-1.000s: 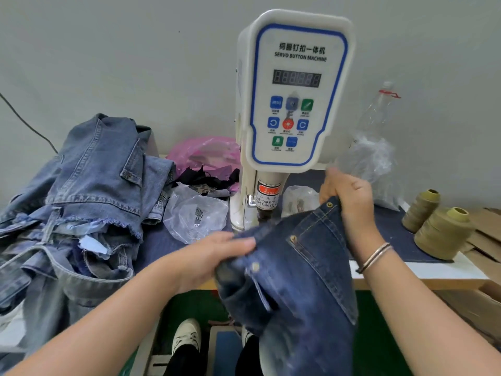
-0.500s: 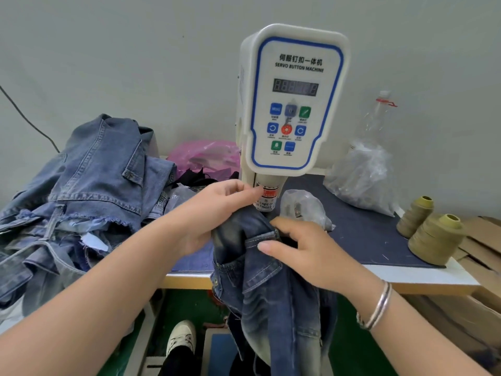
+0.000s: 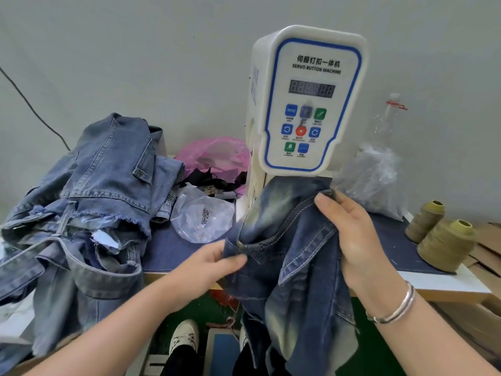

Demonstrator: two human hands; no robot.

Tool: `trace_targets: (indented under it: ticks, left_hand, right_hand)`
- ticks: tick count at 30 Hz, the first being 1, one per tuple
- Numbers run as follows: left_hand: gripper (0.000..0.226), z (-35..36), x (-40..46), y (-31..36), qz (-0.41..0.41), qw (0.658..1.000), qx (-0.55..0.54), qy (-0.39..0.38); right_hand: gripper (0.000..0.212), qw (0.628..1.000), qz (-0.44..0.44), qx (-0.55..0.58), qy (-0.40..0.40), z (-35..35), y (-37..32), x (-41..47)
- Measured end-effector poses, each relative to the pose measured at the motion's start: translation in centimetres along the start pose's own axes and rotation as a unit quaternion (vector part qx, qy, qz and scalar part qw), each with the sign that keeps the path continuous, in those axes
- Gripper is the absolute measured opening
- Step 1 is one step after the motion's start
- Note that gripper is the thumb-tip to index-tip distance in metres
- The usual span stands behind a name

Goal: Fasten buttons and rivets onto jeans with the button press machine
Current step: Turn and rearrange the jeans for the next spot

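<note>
A dark blue pair of jeans (image 3: 295,240) hangs over the table's front edge, its top bunched up under the head of the white servo button machine (image 3: 309,99). The fabric hides the press point. My left hand (image 3: 214,264) pinches the jeans at a seam with a small metal rivet, at the lower left of the bunch. On the right side my right hand (image 3: 349,232) grips a folded edge, thumb on top, a silver bangle on the wrist.
A heap of lighter jeans (image 3: 89,207) fills the table's left. A clear bag of metal parts (image 3: 203,213) and a pink bag (image 3: 217,156) lie left of the machine. A crumpled clear bag (image 3: 371,180) and two thread cones (image 3: 444,242) stand right. A foot pedal (image 3: 222,351) lies below.
Both hands have shifted their hold on the jeans: the right hand moved up and right to a folded edge, the left dropped to the seam. The fabric now lies spread higher under the machine head.
</note>
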State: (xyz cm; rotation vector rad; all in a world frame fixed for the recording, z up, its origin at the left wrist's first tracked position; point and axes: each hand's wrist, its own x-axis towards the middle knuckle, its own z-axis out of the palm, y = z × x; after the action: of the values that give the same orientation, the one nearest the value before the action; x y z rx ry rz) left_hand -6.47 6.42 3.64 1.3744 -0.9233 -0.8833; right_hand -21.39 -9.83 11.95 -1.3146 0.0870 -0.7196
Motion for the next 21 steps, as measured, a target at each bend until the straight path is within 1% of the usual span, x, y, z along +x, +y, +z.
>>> trace_targets:
  ticks: [2, 4, 6, 7, 8, 9, 10, 11, 12, 13, 14, 16, 17, 18, 19, 21]
  left_hand:
    - [0.016, -0.9, -0.2, 1.2, 0.027, 0.996, -0.082, 0.034]
    - [0.026, -2.6, -0.8, 3.7, 0.084, 0.988, -0.119, 0.05]
    - [0.035, -5.0, -1.2, 6.5, 0.147, 0.981, -0.119, 0.049]
    - [0.038, -6.2, -1.1, 7.7, 0.164, 0.98, -0.101, 0.048]
    - [0.038, -6.9, -1.1, 9.0, 0.176, 0.981, -0.061, 0.057]
    - [0.025, -7.6, -0.8, 9.4, 0.17, 0.983, -0.049, 0.04]
    - [0.012, -7.8, -0.6, 9.9, 0.144, 0.989, -0.034, 0.004]
    - [0.034, -7.9, -0.2, 9.5, 0.096, 0.995, -0.015, -0.025]
    - [0.05, -7.9, 0.0, 8.9, 0.027, 0.999, 0.018, -0.043]
    - [0.054, -7.7, 0.5, 8.1, -0.018, 0.998, 0.04, -0.047]
    - [0.048, -7.7, 0.6, 7.4, -0.051, 0.996, 0.06, -0.04]
    - [0.036, -7.6, 1.1, 6.0, -0.088, 0.993, 0.074, -0.029]
    - [0.035, -7.6, 1.4, 5.4, -0.097, 0.992, 0.075, -0.024]
    - [0.038, -7.3, 1.6, 5.0, -0.109, 0.991, 0.07, -0.019]
    - [0.042, -7.1, 1.9, 4.5, -0.118, 0.991, 0.064, -0.023]
    - [0.045, -6.4, 2.3, 3.5, -0.13, 0.99, 0.057, -0.021]
  right_hand:
    - [0.012, 1.0, -0.012, 0.018, -0.022, -0.5, -0.6, 0.0]
    - [0.013, 0.999, -0.019, -0.004, -0.04, -1.6, -0.8, 0.0]
    - [0.017, 0.998, -0.004, -0.058, -0.038, -2.9, -0.4, 0.0]
    - [0.017, 0.997, 0.014, -0.07, -0.033, -3.6, 0.1, 0.1]
    - [0.017, 0.996, 0.038, -0.072, -0.034, -4.2, 0.6, 0.1]
    - [0.017, 0.993, 0.065, -0.084, -0.043, -4.7, 1.2, 0.1]
    - [0.017, 0.988, 0.087, -0.116, -0.05, -5.1, 1.8, 0.0]
    - [0.015, 0.979, 0.101, -0.17, -0.054, -5.5, 2.5, 0.0]
    - [0.017, 0.966, 0.106, -0.229, -0.054, -6.1, 3.3, -0.1]
    - [0.023, 0.953, 0.108, -0.279, -0.055, -6.7, 4.1, -0.3]
    - [0.028, 0.942, 0.112, -0.312, -0.059, -7.3, 4.7, -0.5]
    - [0.036, 0.924, 0.122, -0.354, -0.074, -8.1, 5.6, -1.1]
    - [0.038, 0.916, 0.12, -0.375, -0.08, -8.3, 5.9, -1.4]
    - [0.038, 0.907, 0.106, -0.4, -0.075, -8.3, 6.1, -1.6]
    - [0.038, 0.895, 0.074, -0.435, -0.058, -8.1, 6.2, -1.8]
    - [0.039, 0.858, -0.042, -0.513, -0.001, -7.0, 6.3, -2.3]
